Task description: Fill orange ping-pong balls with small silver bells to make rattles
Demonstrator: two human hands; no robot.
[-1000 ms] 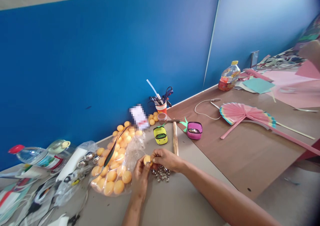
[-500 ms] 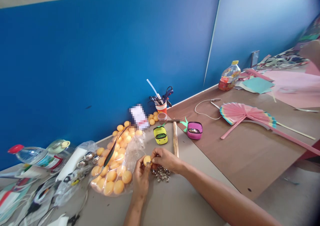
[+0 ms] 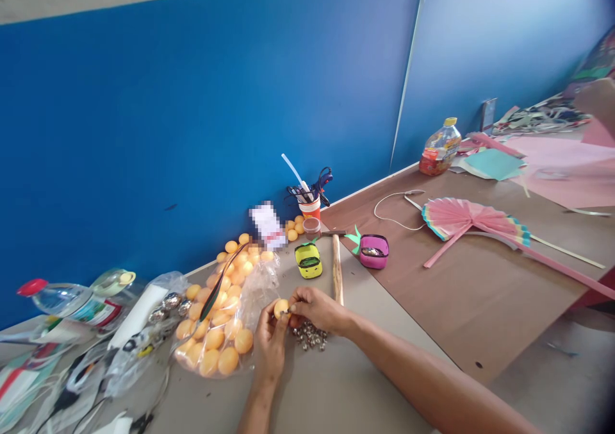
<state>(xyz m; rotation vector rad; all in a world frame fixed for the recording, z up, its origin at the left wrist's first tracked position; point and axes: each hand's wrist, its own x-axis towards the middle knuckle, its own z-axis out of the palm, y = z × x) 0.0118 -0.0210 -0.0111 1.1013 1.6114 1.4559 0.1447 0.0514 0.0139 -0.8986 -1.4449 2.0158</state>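
The left hand (image 3: 270,338) grips a ball (image 3: 280,307), likely steadying it for the right hand (image 3: 313,308), fingers curled beside it, hold unclear. Metal bits (image 3: 311,338) lie near, presumably for easy reach.

Head-worn camera, facing forward, down at hands (image 3: 270,343).

Left hand (image 3: 270,343) and right hand (image 3: 316,309) are close together, fingers (image 3: 298,308) bent, forearms (image 3: 423,376) converging.

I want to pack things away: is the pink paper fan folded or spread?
Spread: the fan lies with its pleats opened out wide on the brown tabletop.
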